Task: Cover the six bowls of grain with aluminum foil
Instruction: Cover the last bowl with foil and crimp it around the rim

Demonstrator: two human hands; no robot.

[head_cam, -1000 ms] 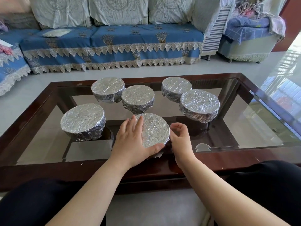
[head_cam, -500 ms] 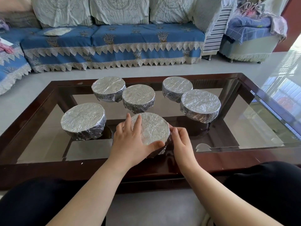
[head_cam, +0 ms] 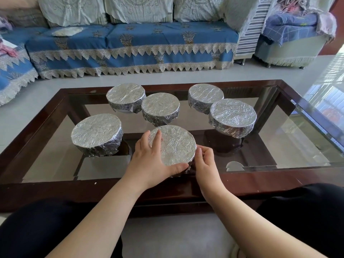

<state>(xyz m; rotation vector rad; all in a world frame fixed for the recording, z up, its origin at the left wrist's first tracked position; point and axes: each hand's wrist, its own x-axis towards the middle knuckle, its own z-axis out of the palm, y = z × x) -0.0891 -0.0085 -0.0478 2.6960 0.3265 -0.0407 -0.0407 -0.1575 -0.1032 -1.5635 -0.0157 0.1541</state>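
Six foil-covered bowls stand on the glass-topped coffee table [head_cam: 290, 101], and both hands are at the nearest bowl [head_cam: 175, 146], which sits close to the table's near edge, in front of the centre bowl [head_cam: 160, 107]. The left hand [head_cam: 149, 161] lies over the left part of its foil top, fingers [head_cam: 156, 139] straight and slightly spread across the foil, thumb stretched along the near rim; compared with half a second ago its fingers reach a little farther over the top and the thumb sits lower against the near edge. The right hand [head_cam: 204, 164] is at the bowl's right side, fingers curled and pinching the foil at the rim, where a second ago it was held a touch higher with the fingertips just meeting the edge. The foil on this bowl looks smooth on top and crimped down along the near side, tighter there than in the earliest frame. The other five have not moved: the near-left bowl [head_cam: 96, 134] stands beside the left hand but apart from it, the far-left bowl [head_cam: 125, 96] and far-right bowl [head_cam: 205, 96] stand behind, and the right bowl [head_cam: 232, 116] is well clear of the right hand. A blue-covered sofa [head_cam: 130, 45] with lace trim runs along the far side of the room, with a pale armchair [head_cam: 290, 41] piled with cloth to the right.
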